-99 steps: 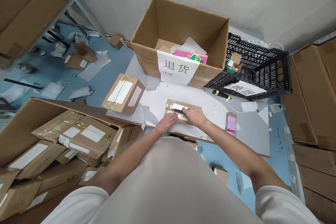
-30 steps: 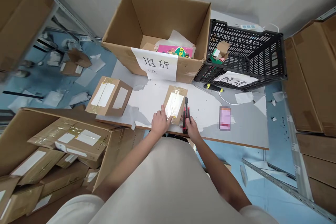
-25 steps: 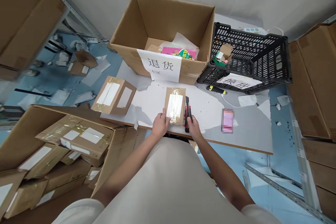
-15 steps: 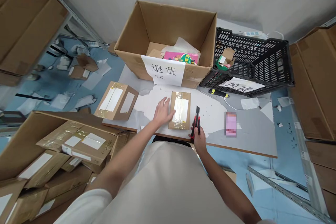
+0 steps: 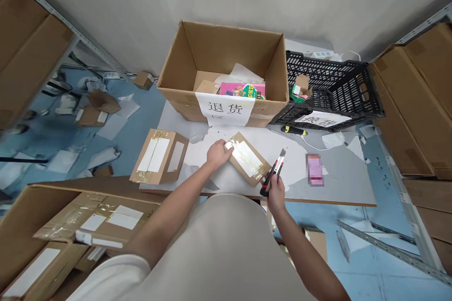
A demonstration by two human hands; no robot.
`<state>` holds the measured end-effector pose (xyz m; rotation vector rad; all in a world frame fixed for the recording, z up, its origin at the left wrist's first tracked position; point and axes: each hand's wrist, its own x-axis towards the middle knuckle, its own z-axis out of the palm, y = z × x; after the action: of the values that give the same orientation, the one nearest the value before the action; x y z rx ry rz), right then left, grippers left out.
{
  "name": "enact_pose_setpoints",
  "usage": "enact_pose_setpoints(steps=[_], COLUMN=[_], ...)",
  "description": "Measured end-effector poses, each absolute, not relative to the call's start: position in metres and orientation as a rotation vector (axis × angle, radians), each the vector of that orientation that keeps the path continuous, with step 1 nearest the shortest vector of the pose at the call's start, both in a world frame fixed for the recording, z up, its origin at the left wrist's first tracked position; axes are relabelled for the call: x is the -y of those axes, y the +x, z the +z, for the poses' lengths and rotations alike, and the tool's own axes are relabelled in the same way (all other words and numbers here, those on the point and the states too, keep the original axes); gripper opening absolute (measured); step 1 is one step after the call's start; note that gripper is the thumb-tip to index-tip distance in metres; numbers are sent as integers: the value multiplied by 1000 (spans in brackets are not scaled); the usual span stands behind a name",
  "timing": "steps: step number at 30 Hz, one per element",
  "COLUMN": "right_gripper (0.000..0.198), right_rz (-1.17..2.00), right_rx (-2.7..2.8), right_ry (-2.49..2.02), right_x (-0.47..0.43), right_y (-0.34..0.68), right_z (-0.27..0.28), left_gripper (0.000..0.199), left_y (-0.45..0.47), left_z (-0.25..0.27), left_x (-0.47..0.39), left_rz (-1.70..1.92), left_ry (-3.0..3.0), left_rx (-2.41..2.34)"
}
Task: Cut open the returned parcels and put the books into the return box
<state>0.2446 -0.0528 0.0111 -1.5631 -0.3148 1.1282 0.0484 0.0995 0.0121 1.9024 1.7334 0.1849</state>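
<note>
A small taped cardboard box (image 5: 238, 165) with a white label lies slanted in front of me, its far end turned to the left. My left hand (image 5: 218, 154) grips its far left corner, thumb on top. In my right hand (image 5: 276, 192) is a red and black utility knife (image 5: 273, 173), blade pointing up and away. The fingers of that hand are close to the box's near right corner; whether they touch it I cannot tell. A larger taped carton (image 5: 167, 159) stands to the left of my left hand.
Behind stand a big open carton (image 5: 190, 103) with a pink book (image 5: 233, 88) inside and a black plastic crate (image 5: 339, 75). A yellow-black tool (image 5: 294, 130) and a pink blurred item (image 5: 315, 170) lie right on the table (image 5: 348, 183). Parcels (image 5: 116, 225) fill a carton at lower left.
The small box has turned from straight to slanted. My left hand has moved from beside it to gripping its corner. The knife has tilted to the right, and the camera view has shifted.
</note>
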Motion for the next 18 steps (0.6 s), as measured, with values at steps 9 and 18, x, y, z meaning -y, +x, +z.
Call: enact_pose_setpoints(steps=[9,18], right_gripper=[49,56], right_rz=[1111,1403], right_rx=[707,792], right_ry=[-1832,-1794], right_x=[31,66], right_y=[293,308], right_z=[2,4], left_gripper=[70,120], left_y=[26,47], left_z=[20,21], left_x=[-84,-98], left_rz=[358,186], left_ry=[2414,2515], left_rx=[-1357,-1257])
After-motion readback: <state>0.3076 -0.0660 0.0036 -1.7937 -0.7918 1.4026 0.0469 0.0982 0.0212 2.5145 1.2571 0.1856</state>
